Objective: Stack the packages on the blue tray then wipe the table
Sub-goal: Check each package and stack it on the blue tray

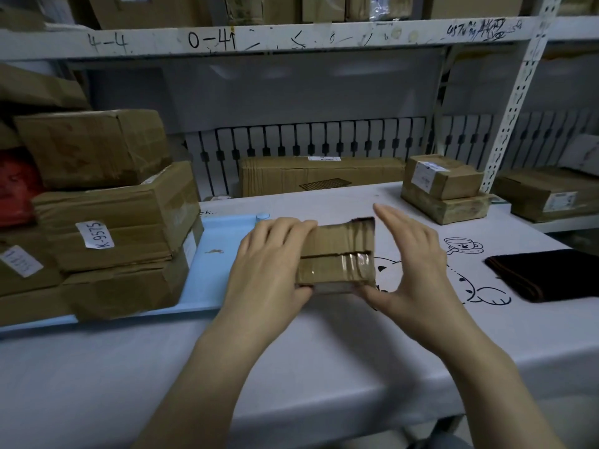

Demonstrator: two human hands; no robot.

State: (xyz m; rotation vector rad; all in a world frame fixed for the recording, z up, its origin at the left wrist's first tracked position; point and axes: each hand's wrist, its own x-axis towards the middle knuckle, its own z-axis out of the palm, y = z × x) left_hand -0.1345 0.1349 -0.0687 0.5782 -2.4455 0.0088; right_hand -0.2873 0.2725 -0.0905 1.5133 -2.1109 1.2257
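I hold a small taped cardboard package (337, 257) above the table, just right of the blue tray (217, 254). My left hand (272, 267) grips its left end, fingers curled over the top. My right hand (411, 264) is at its right end with straight fingers, the thumb under the package's near corner. Several brown packages (110, 209) are stacked on the tray's left part. Two more small packages (444, 189) sit stacked at the table's back right. A dark folded cloth (547, 273) lies at the right.
The white table (291, 351) has cartoon drawings under my right hand. A long flat carton (321, 178) stands along the back wall. A white shelf upright (515, 102) rises at the right, with another box (551, 192) beyond it. Shelves with cartons hang overhead.
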